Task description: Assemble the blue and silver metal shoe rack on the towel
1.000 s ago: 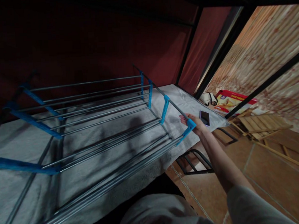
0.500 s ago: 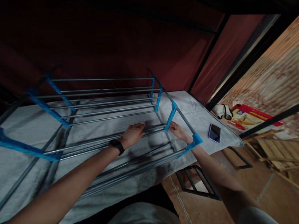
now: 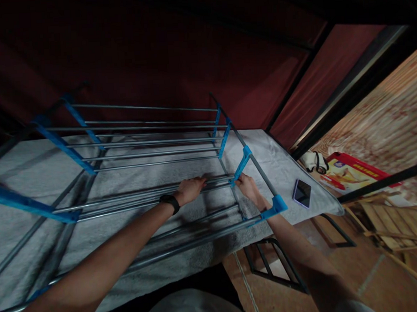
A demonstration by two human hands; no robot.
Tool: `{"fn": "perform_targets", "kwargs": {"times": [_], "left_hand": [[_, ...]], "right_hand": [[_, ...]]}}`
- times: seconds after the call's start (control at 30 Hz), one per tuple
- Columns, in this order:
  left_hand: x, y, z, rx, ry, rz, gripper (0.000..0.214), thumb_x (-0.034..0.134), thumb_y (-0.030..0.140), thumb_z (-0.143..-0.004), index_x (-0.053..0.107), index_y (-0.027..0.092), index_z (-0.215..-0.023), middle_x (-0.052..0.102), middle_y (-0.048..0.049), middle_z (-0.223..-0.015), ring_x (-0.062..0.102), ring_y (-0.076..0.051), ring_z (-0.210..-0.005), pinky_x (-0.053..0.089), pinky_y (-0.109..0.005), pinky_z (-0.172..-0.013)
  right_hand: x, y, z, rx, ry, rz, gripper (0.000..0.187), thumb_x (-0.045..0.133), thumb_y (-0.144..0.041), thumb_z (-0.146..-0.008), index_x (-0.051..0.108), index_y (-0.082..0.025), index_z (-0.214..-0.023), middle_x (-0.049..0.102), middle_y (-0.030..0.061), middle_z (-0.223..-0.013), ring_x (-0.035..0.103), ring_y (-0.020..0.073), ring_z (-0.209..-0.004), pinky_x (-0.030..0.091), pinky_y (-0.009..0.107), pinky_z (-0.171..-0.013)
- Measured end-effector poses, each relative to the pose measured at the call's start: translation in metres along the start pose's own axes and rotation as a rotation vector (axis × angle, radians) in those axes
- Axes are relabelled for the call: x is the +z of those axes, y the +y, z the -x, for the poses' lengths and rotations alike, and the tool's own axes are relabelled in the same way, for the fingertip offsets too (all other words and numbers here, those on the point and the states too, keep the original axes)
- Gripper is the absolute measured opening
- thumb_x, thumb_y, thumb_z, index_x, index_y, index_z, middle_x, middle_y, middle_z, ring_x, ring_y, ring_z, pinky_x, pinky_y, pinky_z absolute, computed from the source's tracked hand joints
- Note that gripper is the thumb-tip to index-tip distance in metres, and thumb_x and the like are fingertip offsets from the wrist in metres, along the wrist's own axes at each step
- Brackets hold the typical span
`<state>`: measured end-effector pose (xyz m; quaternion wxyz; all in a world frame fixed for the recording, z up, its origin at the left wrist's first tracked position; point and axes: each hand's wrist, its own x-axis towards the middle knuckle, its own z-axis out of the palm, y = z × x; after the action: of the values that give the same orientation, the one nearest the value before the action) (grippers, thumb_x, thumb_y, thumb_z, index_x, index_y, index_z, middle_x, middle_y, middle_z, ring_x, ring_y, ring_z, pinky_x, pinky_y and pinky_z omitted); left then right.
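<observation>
A rack of grey metal tubes and blue plastic brackets lies across a grey cloth (image 3: 153,176). My left hand (image 3: 191,190), with a black band on its wrist, is closed around the metal tubes (image 3: 126,198) of the middle tier near their right end. Beneath it, part of those tubes is hidden. On the right, my right hand (image 3: 247,189) has its fingers curled at the lower end of a blue bracket (image 3: 242,164), where the tubes meet it. Its forearm passes by the front corner bracket (image 3: 275,205).
A phone (image 3: 301,193) lies on the cloth at the right. Beyond the edge are a red and yellow box (image 3: 354,171), a white item with a black strap (image 3: 314,162) and a folded wooden frame (image 3: 392,217). A dark red wall (image 3: 160,65) stands behind the rack.
My left hand has gone from flatter fingers above the tubes to being closed around them, slightly to the right. My right hand's fingers have closed in at the bracket's lower end.
</observation>
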<state>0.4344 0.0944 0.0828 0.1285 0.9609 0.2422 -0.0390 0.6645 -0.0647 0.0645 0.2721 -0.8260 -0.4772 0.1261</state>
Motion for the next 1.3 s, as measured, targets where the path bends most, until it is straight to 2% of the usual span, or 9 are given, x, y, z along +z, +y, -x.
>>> {"fn": "perform_targets", "kwargs": {"times": [0.33,0.63,0.9,1.3], "left_hand": [[-0.001,0.001,0.000,0.003,-0.017,0.007,0.039,0.032,0.032,-0.106,0.063,0.021,-0.128,0.072,-0.0133,-0.126,0.071,-0.029,-0.109,0.055,-0.040,-0.087],[-0.006,0.005,0.001,-0.001,-0.042,-0.012,0.040,0.030,0.033,-0.107,0.064,0.022,-0.125,0.075,-0.0109,-0.122,0.071,-0.028,-0.109,0.054,-0.039,-0.090],[-0.008,0.003,-0.003,-0.009,-0.078,0.017,0.042,0.029,0.034,-0.106,0.065,0.022,-0.124,0.074,-0.0137,-0.122,0.071,-0.030,-0.111,0.052,-0.041,-0.091],[-0.011,-0.001,-0.010,-0.008,-0.117,0.069,0.042,0.031,0.036,-0.106,0.067,0.022,-0.121,0.073,-0.0122,-0.125,0.070,-0.028,-0.114,0.052,-0.037,-0.093]], "right_hand": [[-0.002,-0.004,-0.003,-0.001,0.010,0.098,0.016,0.055,-0.022,-0.096,0.069,-0.017,-0.100,0.078,0.0118,-0.102,0.072,0.0226,-0.095,0.045,0.024,-0.074],[0.001,-0.002,-0.002,0.006,0.019,0.104,0.018,0.055,-0.022,-0.096,0.069,-0.016,-0.103,0.078,0.0122,-0.102,0.072,0.0224,-0.093,0.045,0.024,-0.073],[0.004,0.001,-0.002,0.004,0.039,0.074,0.020,0.053,-0.025,-0.096,0.070,-0.017,-0.103,0.078,0.0117,-0.100,0.072,0.0233,-0.093,0.047,0.026,-0.073],[0.004,0.000,-0.002,0.002,0.056,0.050,0.017,0.055,-0.023,-0.095,0.069,-0.017,-0.101,0.077,0.0114,-0.096,0.072,0.0237,-0.089,0.049,0.027,-0.075]]}}
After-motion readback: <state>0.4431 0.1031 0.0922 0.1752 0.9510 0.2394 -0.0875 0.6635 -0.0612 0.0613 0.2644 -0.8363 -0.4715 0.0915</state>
